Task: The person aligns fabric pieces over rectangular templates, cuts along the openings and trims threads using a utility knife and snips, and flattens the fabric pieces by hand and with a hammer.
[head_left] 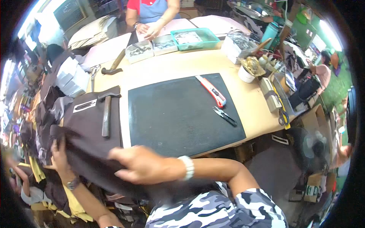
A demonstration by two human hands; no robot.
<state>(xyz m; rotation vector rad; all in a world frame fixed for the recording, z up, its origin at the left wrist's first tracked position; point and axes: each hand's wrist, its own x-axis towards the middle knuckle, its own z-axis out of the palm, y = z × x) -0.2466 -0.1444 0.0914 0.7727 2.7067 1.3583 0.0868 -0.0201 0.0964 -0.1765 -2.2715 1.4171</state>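
My left hand (pixel 61 161), with a watch on the wrist, grips the edge of a dark brown cloth piece (pixel 85 152) at the table's left front. Smeared by motion, my right hand (pixel 146 164) is over the same cloth; whether its fingers pinch it I cannot tell. Just beyond, a hammer (pixel 107 117) lies on dark brown cloth (pixel 81 121) that has a white-framed slot (pixel 84 106). On the black mat (pixel 171 121) to the right rest a red and white box cutter (pixel 212 91) and small thread snips (pixel 225 116).
Across the table (pixel 152 72), a person's hands (pixel 150 31) are behind white bins (pixel 139 52) and a teal basket (pixel 195 46). A second hammer (pixel 114 66) and white boxes (pixel 71 78) are at left. A white tub (pixel 247 74) and scissors (pixel 283 117) are at right.
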